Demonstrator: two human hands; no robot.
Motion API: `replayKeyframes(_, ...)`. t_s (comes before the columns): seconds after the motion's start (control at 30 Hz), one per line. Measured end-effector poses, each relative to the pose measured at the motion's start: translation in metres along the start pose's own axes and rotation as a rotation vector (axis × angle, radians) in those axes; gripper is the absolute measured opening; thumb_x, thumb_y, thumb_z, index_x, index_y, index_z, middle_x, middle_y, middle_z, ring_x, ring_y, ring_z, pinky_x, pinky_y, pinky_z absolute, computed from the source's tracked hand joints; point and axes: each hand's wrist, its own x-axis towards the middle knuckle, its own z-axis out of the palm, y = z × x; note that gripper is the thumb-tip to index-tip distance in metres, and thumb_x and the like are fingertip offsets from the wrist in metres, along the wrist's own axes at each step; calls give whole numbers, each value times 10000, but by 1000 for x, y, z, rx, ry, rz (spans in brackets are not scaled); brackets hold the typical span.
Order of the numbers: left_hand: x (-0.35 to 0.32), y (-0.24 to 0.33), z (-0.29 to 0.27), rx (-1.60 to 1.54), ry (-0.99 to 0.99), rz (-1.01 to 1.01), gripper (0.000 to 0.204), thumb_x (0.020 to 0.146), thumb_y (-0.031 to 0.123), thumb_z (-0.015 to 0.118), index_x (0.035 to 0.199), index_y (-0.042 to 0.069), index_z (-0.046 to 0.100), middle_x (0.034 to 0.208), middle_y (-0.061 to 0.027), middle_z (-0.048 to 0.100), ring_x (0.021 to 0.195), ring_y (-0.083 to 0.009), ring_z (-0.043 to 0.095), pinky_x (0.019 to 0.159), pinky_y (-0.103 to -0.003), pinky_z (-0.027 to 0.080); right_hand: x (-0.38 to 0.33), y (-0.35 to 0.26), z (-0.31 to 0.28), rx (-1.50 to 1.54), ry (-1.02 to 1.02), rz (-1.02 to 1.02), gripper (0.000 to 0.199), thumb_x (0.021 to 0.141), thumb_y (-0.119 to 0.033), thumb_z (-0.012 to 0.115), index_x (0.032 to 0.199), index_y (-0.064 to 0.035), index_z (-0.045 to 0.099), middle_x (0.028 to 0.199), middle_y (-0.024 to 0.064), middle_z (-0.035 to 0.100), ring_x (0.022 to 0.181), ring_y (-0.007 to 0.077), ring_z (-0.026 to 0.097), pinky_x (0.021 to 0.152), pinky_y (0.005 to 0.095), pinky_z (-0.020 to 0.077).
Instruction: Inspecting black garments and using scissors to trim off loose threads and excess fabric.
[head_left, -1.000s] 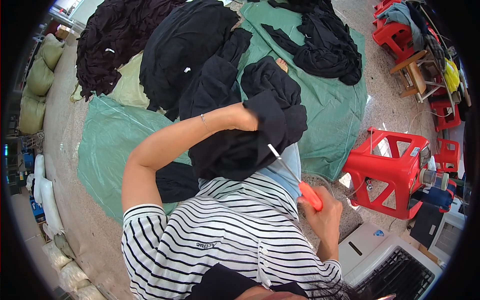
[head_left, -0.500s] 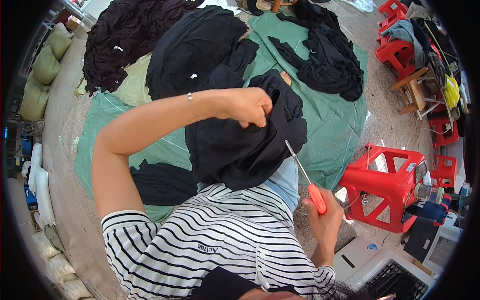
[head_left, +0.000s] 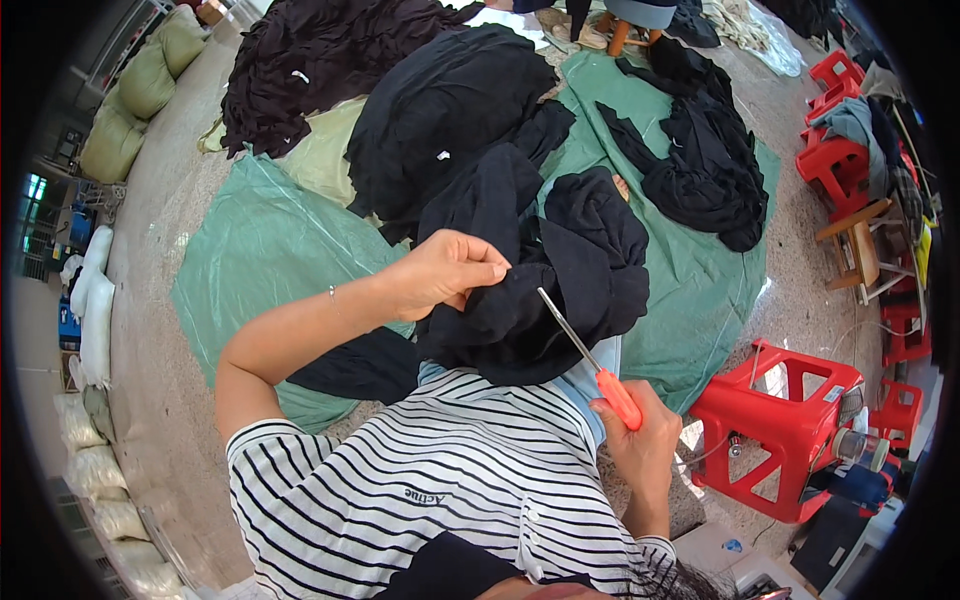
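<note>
Black cloth (head_left: pixel 590 250) lies bunched across my lap, its folds hanging toward the green sheet. My left hand (head_left: pixel 450 272) is at its left upper part, thumb and forefinger pinched together on the cloth edge. In my right hand (head_left: pixel 645 440) is a tool with an orange-red handle (head_left: pixel 620 400) and a long thin metal shaft; its exact kind I cannot make out. The shaft slants up and left, its tip close to the black cloth and a short way right of my left fingers.
A green plastic sheet (head_left: pixel 250 240) covers the floor. Black garment heaps (head_left: pixel 450 110) lie ahead, with a dark brown heap (head_left: pixel 310 60) at far left. A red plastic stool (head_left: pixel 775 365) stands at my right, a thin cord beside it. Stuffed sacks (head_left: pixel 150 75) line the left.
My left hand has come down and left along the cloth, from a bent-wrist grip to a fingertip pinch. The tool stays in my right hand. The whole view has shifted.
</note>
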Motion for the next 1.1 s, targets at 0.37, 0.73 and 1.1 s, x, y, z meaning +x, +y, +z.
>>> replayKeyframes(0.37, -11, -72, 4, -240, 67, 79, 97, 934, 110, 639, 962, 18, 655, 809, 5, 652, 711, -59, 617, 640, -207, 530, -11, -8, 3, -49, -103, 4, 297, 768, -256, 798, 812, -31, 608, 627, 151, 590, 543, 352, 591, 489, 373, 442)
replayKeyframes(0.73, 4, -98, -2, -233, 291, 54, 142, 948, 194, 616, 845, 99, 643, 722, 97, 514, 610, 10, 426, 497, -165, 317, -6, -4, 2, -150, -307, -35, 309, 771, -287, 788, 770, -44, 596, 658, 131, 609, 547, 354, 585, 493, 405, 440)
replayKeyframes(1.1, 58, -4, 9, 1304, 185, 1018, 710, 710, 24, 699, 1351, 269, 520, 1480, -193, 344, 1301, -417, 386, 1025, -426, 413, 14, 49, -3, 162, 493, 213, 222, 920, -175, 663, 987, 27, 601, 729, 49, 589, 633, 100, 497, 592, 260, 433)
